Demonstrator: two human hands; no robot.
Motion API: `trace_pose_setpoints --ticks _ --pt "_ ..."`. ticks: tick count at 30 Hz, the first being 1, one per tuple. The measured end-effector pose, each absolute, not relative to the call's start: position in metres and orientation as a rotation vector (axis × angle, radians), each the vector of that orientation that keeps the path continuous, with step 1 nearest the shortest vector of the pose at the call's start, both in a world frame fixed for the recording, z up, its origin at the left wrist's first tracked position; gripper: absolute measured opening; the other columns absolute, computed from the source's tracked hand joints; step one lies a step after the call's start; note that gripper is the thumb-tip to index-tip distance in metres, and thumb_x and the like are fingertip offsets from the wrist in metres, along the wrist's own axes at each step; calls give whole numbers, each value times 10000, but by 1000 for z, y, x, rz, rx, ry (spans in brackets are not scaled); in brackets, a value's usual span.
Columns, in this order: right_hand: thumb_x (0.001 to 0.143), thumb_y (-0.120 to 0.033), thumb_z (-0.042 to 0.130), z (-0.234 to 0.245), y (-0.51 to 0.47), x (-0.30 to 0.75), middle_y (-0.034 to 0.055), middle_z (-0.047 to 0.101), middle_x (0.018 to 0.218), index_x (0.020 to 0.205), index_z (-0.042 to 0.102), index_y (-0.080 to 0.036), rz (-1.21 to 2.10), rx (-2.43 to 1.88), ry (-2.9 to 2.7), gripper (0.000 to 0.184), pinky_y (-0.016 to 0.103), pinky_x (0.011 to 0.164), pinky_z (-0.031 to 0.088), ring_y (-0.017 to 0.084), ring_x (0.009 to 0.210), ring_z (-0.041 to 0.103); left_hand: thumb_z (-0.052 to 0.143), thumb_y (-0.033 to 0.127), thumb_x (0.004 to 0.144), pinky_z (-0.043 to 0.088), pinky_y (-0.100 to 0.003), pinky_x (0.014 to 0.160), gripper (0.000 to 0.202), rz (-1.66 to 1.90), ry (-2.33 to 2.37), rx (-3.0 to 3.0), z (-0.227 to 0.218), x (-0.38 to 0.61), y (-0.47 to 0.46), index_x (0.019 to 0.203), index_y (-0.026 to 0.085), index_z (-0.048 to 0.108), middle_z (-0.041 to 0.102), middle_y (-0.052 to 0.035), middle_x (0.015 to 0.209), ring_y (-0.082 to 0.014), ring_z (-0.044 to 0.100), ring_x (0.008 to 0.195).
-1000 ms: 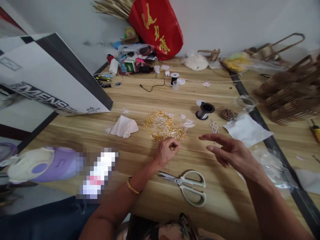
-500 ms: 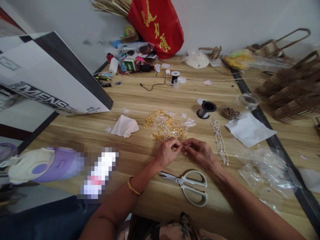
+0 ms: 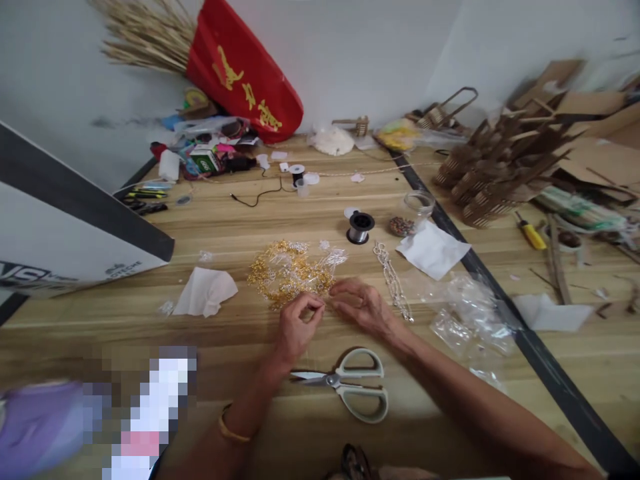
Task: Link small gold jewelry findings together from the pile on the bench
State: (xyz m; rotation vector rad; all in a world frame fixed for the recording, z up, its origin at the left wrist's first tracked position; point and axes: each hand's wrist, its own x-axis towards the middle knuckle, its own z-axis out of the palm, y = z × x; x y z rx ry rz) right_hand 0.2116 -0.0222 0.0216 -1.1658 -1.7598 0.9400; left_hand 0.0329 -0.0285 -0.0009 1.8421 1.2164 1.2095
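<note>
My left hand [image 3: 299, 328] is closed in a pinch at the near edge of a pile of gold and silver beads [image 3: 273, 272]. Whatever sits between its fingertips is too small to make out. Just to the right, my right hand [image 3: 364, 310] has its thumb and fingers apart, with nothing visible in them, close to the pile's right end. Thin silver pins [image 3: 336, 259] lie at that end. Below the hands rest scissors [image 3: 333, 380] with pale green handles, blades pointing left. A silver chain [image 3: 393, 280] lies right of my right hand.
A wire spool [image 3: 361, 228] stands behind the pile. A bead jar [image 3: 419, 203], white paper [image 3: 434, 249] and clear plastic bags [image 3: 473, 317] are on the right. Left are a pale cloth [image 3: 205, 292], a large box [image 3: 75, 233] and a purple bottle [image 3: 43, 427].
The view has turned right, so everything sits further left in it. My right hand has parted from my left, its fingers opening; my left keeps its pinch.
</note>
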Motion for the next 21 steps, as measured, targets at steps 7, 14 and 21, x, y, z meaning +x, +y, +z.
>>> trace_pose_setpoints --ticks 7,14,21 --pt "815 -316 591 36 -37 203 -3 639 684 975 589 -184 1279 -1274 -1580 207 195 406 405 83 413 549 586 148 758 493 -269 704 116 1307 1209 1901 4 34 -31 652 195 582 668 -33 724 -159 642 726" --pt "765 -263 609 9 -30 191 -6 616 604 817 582 -145 1533 -1152 -1386 132 201 491 440 107 518 585 561 154 782 494 -272 689 139 1325 1202 1994 8 35 -32 651 197 579 664 -39 721 -157 640 718" --pt "805 -224 545 3 -32 191 -29 531 579 767 589 -147 1238 -1199 -1573 97 198 507 345 89 525 462 582 171 768 495 -284 718 123 1262 1218 1885 7 34 -30 647 186 588 669 -48 733 -166 639 739"
